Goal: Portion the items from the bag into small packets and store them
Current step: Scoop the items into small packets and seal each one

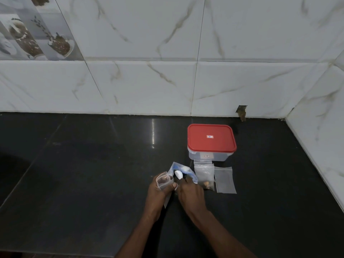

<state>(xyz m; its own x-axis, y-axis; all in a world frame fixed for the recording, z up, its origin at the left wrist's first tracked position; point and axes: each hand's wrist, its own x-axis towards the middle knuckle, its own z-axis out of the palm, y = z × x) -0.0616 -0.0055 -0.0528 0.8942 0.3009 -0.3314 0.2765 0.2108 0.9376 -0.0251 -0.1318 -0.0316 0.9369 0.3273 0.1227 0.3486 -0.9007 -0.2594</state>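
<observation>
On the black counter (93,174) my left hand (158,189) holds a small clear zip packet (163,180) upright with its mouth up. My right hand (189,192) grips a white scoop (178,174) whose bowl sits at the mouth of a blue-and-white bag (184,169) lying between the hands. Just right of the bag stands a clear packet (203,175) with brown pieces at its bottom. An empty clear packet (224,180) lies flat beside it. Behind them is a clear box with a red lid (211,139), closed.
A marble-tiled wall (167,81) runs along the back of the counter and turns forward at the right. There is a small chipped hole (241,111) at the wall's base behind the box. The counter's front edge is at the bottom left.
</observation>
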